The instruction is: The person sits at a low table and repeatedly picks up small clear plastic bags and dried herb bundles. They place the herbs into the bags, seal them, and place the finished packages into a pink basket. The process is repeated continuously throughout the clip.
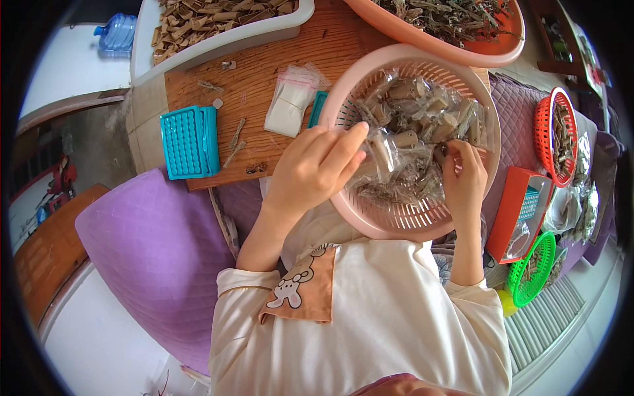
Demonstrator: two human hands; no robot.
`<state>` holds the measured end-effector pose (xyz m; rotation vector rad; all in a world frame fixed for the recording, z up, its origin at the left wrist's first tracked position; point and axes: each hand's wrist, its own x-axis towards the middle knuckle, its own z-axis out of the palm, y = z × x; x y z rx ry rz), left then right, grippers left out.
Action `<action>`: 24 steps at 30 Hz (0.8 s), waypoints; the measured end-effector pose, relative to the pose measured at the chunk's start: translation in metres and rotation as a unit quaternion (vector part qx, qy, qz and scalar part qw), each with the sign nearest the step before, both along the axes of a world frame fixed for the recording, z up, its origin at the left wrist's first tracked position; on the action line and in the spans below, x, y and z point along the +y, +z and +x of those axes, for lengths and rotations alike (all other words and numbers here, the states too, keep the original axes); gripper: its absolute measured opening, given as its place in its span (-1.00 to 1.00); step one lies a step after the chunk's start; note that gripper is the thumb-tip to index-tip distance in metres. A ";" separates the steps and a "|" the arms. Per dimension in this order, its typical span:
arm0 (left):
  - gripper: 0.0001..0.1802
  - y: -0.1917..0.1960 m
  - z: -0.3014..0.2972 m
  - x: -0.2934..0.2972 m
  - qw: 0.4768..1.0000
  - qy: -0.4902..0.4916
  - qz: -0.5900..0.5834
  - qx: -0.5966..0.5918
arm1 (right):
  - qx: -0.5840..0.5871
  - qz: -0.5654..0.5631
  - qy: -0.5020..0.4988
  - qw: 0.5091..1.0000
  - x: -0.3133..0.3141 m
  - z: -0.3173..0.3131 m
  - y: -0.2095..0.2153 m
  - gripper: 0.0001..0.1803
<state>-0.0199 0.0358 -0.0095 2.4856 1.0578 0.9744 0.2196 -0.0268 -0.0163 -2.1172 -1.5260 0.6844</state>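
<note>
A pale pink slotted basket [350,214] rests against my lap and the table's edge, filled with small clear bags of dried plant pieces. Over its left rim reaches my left hand [317,168], its fingertips closed at the edge of a clear plastic bag [383,155] with a tan stalk piece inside. My right hand [467,173] is inside the basket's right part. Its thumb and fingers pinch a small dark dried plant piece [440,154]. More filled bags [432,99] lie beyond both hands. The left palm and part of the left fingers are hidden.
The wooden table [264,49] holds a stack of empty zip bags [290,102], a teal tray [189,142], a white tub [224,36] of tan pieces and an orange basin [436,33] of dried stems. Red basket [545,125], red box [507,214] and green basket [518,290] stand right.
</note>
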 end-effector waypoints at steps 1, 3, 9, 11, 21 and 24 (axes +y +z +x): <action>-0.59 -0.001 0.001 0.002 1.000 0.011 0.002 -0.017 | -0.080 0.014 0.008 0.997 -0.001 0.002 -0.001 -0.68; -0.54 -0.006 0.004 0.005 0.998 0.017 0.023 -0.055 | -0.178 0.053 0.048 0.981 -0.004 -0.005 -0.002 -0.65; -0.48 0.000 0.005 0.001 0.993 0.033 0.005 -0.113 | -0.277 0.057 0.060 0.957 -0.005 -0.012 -0.001 -0.58; -0.50 0.002 0.007 -0.001 0.988 0.048 -0.004 -0.146 | -0.271 0.040 0.050 0.960 -0.005 -0.011 -0.002 -0.57; -0.66 0.009 0.007 -0.019 0.911 0.014 -0.291 -0.293 | -0.088 0.130 -0.075 0.985 -0.004 -0.011 0.005 -0.69; -0.71 0.011 0.009 -0.024 0.883 -0.054 -0.345 -0.314 | 0.067 0.250 -0.056 0.964 -0.008 -0.017 0.007 -0.62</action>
